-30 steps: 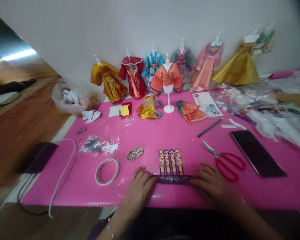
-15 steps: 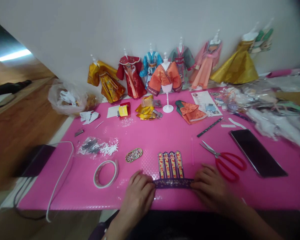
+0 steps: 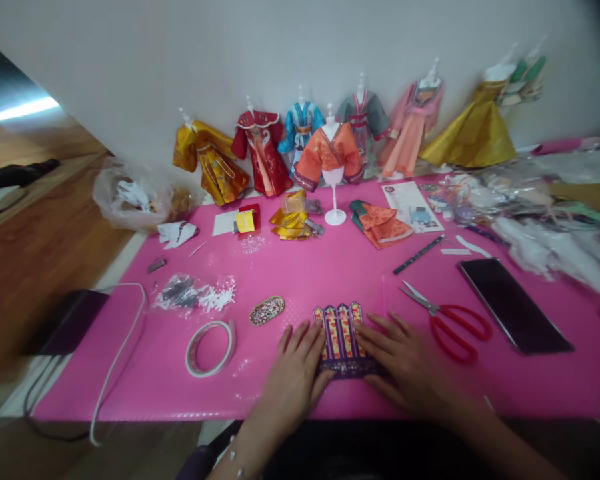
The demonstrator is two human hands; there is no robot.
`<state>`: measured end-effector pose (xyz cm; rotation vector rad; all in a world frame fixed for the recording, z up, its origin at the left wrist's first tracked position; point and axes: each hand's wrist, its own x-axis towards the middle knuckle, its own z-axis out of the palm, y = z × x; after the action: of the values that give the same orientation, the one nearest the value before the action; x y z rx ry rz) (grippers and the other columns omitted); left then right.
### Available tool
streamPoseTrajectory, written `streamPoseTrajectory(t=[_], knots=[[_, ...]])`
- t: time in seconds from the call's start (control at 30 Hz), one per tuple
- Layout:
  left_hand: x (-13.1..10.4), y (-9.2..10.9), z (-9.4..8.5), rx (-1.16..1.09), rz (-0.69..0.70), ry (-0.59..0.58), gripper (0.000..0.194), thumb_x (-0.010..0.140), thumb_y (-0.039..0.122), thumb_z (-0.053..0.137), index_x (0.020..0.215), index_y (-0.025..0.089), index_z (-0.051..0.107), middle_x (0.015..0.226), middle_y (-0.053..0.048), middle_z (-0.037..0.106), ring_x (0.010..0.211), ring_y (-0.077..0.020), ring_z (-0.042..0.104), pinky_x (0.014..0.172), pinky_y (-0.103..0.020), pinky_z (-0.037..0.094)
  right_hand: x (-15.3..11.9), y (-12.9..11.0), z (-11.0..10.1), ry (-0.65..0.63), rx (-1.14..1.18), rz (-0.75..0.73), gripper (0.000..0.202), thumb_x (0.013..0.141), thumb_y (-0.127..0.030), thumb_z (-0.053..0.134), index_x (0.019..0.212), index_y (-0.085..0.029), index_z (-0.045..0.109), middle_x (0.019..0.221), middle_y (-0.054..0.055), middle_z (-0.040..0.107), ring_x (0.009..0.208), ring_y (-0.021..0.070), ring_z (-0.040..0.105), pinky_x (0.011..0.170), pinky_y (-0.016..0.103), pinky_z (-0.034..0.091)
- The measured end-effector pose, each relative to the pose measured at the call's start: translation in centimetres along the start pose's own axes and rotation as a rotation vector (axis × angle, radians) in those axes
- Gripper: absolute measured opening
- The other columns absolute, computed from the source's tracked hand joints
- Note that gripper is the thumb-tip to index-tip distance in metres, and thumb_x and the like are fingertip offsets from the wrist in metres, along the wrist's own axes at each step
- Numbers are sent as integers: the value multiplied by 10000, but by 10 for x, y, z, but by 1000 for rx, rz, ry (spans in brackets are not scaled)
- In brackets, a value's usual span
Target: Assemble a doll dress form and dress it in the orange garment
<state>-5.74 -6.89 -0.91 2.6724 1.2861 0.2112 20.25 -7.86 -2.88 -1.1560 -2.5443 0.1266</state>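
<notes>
Several patterned fabric strips point(image 3: 343, 328), yellow and red with dark purple edges and pointed tops, lie side by side in front of me. Across their lower ends runs a dark purple fabric band point(image 3: 347, 368). My left hand point(image 3: 300, 357) rests flat with fingers spread at the left edge of the strips, its thumb near the band. On the right side, my right hand point(image 3: 397, 353) lies with outstretched fingers touching the strips' right edge and covering the band's right end. Neither hand grips anything.
Red-handled scissors point(image 3: 460, 323) and a black phone point(image 3: 517, 305) lie to the right. A tape roll point(image 3: 210, 349) and an oval beaded piece point(image 3: 267, 311) are to the left. Small dressed mannequins point(image 3: 329, 157) stand along the wall. A white cable point(image 3: 125, 353) hangs over the left edge.
Both hands have let go of the purple band's ends. They have moved inward and up, and their fingers now lie spread on the strips' sides.
</notes>
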Motion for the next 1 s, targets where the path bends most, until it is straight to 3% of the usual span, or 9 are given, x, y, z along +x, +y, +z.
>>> streamPoseTrajectory(t=[0.3, 0.4, 0.53, 0.63, 0.83, 1.0], knots=[[-1, 1, -1, -24, -7, 68, 506, 902, 267, 619, 1369, 121, 493, 1405, -191, 552, 1304, -355, 497, 1066, -628, 411, -1, 0, 0, 19, 15, 12, 504, 889, -293, 604, 1375, -185, 523, 1441, 85, 557, 1345, 334, 436, 1077, 585, 322], [-10, -1, -4, -63, 10, 179, 408, 926, 219, 574, 1321, 130, 521, 1316, -184, 599, 1237, -324, 548, 1039, -609, 446, -10, 2, -5, 150, 69, -4, 351, 889, -222, 622, 1238, -185, 610, 1295, 104, 652, 1248, 305, 516, 1078, 568, 328], [-30, -3, -10, -116, 71, 293, 175, 953, 166, 518, 1093, 169, 623, 1051, -102, 681, 1011, -235, 645, 1024, -543, 477, -27, 2, -14, 265, 148, 16, 204, 891, -84, 594, 1027, -214, 674, 1009, 60, 708, 1024, 231, 612, 1073, 538, 346], [-39, -3, -12, -97, 97, 299, 177, 966, 163, 490, 1065, 168, 636, 997, -88, 684, 947, -216, 655, 995, -506, 508, -34, 1, -16, 221, 131, 27, 224, 894, -121, 605, 1072, -231, 681, 1003, 55, 702, 985, 232, 628, 1063, 544, 367], [-47, 0, -6, -10, 159, 243, 259, 987, 255, 480, 1178, 148, 617, 1092, -121, 689, 1032, -256, 651, 973, -519, 538, -39, -2, -13, 73, 97, -11, 305, 850, -227, 667, 1151, -272, 681, 1123, 65, 700, 1068, 276, 622, 1079, 569, 365], [-58, 1, -1, 18, 183, 316, 254, 992, 264, 480, 1183, 158, 609, 1123, -124, 684, 1065, -250, 647, 965, -491, 554, -44, -1, -12, 93, 110, -48, 380, 801, -255, 727, 1177, -253, 668, 1178, 61, 688, 1120, 271, 598, 1123, 535, 300]])
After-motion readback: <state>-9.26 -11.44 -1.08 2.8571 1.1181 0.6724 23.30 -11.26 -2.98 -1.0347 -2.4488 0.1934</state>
